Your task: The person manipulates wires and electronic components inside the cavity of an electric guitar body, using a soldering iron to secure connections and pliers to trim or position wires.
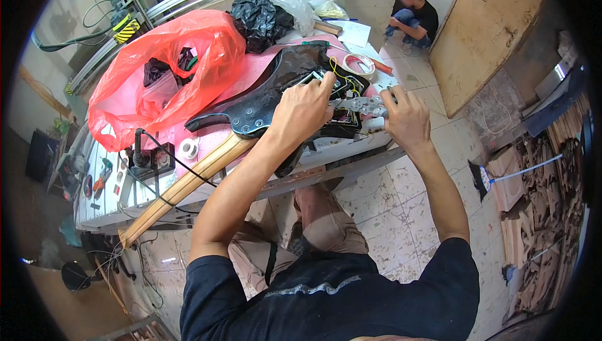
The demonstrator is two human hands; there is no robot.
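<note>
A dark electric guitar body [262, 93] lies on the pink-covered bench, its wooden neck [191, 184] running toward the lower left. Yellow wires [347, 78] and dark parts show in and around an opened area at its right end. Over this area my right hand [406, 115] is closed on a flat grey plier-like metal tool [362, 106] with round holes, its narrow end pointing toward my left hand. My left hand [304, 108] is above the body with fingers curled in a pinch; what they hold is hidden.
A red plastic bag [219, 43] stands open at left, with a black bag [260, 21] behind it. A tape roll [359, 65] lies beyond the guitar. Black cables [166, 202] cross the neck. A person [415, 18] crouches far right; wood pieces [539, 234] are stacked at right.
</note>
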